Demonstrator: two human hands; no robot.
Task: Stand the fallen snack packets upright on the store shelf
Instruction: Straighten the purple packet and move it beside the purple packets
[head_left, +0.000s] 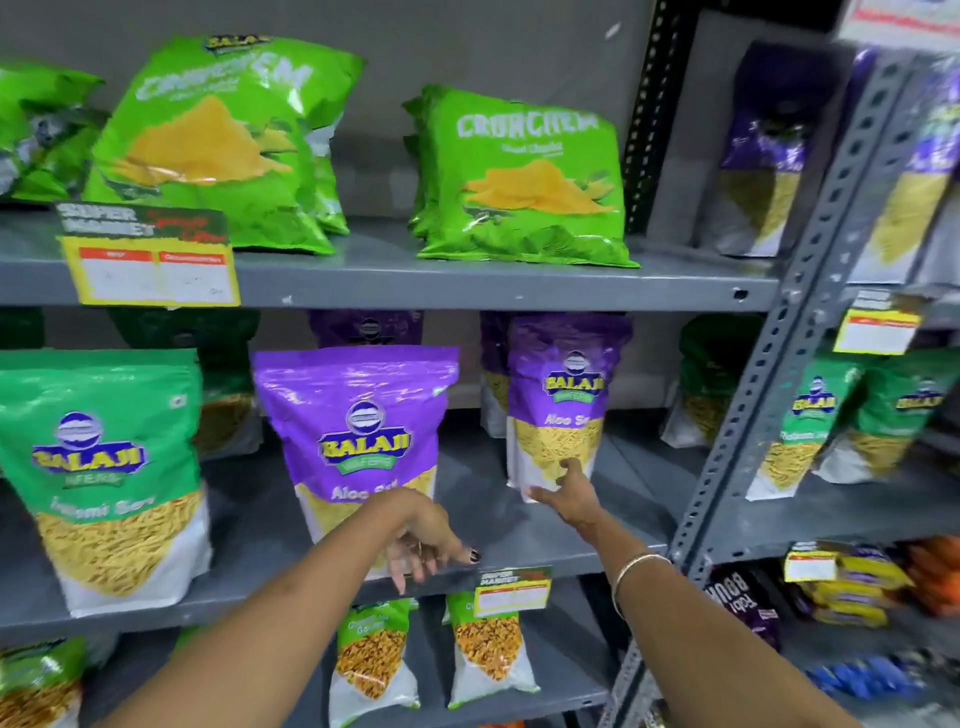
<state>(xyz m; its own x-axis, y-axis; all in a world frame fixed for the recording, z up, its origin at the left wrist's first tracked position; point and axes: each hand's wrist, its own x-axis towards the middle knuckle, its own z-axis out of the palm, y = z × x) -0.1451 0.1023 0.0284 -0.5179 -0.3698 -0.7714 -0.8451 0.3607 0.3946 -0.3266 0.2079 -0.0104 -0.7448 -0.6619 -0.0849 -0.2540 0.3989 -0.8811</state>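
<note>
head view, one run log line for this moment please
right hand touching purple aloo sev pouch base | left hand empty | pouch upright

Two bare forearms reach forward and up from the bottom edge. The left hand (423, 545) droops from a bent wrist, palm down, fingers loosely spread and pointing downward, holding nothing. The right hand (566, 493) stretches farther ahead and higher, fingers open, thumb raised. A thin bangle (631, 569) circles the right wrist.
</note>
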